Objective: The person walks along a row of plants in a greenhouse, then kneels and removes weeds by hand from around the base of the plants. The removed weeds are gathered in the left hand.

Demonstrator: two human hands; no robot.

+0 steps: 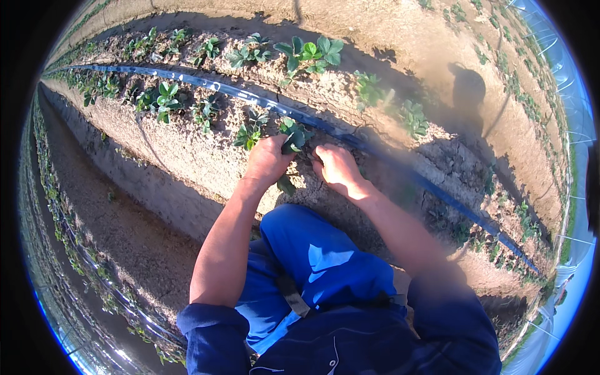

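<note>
Two rows of small strawberry plants grow on a raised soil bed, one on each side of a drip irrigation tape (300, 115). My left hand (268, 159) is closed at a leafy strawberry plant (294, 136) in the nearer row; some of its leaves rise beside the fingers, and the fingertips are hidden. Just to the right, my right hand (336, 167) is low over the soil with curled fingers. Whether it holds anything cannot be told. A loose-looking dark leaf (286, 185) shows below, between the hands and my blue-trousered knee.
Other strawberry plants (309, 54) stand in the far row beyond the tape. A furrow (136, 215) runs along the left, with another planted bed (93, 262) past it. Plastic tunnel sheeting (574, 93) curves along the right edge.
</note>
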